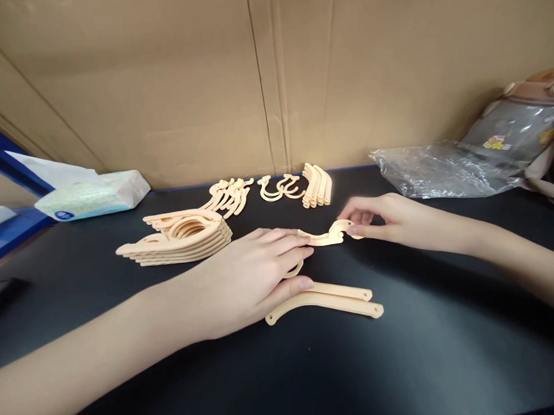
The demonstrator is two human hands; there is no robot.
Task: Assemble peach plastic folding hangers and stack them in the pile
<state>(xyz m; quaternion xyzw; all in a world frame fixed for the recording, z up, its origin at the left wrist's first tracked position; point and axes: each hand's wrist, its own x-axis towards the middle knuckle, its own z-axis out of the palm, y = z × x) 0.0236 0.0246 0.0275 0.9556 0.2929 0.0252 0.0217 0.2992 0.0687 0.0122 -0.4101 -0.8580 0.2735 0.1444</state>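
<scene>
My right hand (373, 220) pinches one end of a cream plastic hanger arm (329, 236) with a curved notch, between thumb and fingers. The other end of this arm reaches the fingertips of my left hand (274, 262). That hand lies stretched out, palm down, partly covering a curved cream hook (294, 270). Under and beside its thumb rest two slim cream bars (327, 302), slightly bent, with small holes at their ends. What lies beneath the palm is hidden.
On the black table (425, 348), a stack of folded cream hangers (191, 239) stands left. Behind are loose notched arms (229, 194), several hooks (280, 189) and a pile of bars (316, 186). A tissue pack (97, 194) lies far left; a clear plastic bag (440, 170) lies right.
</scene>
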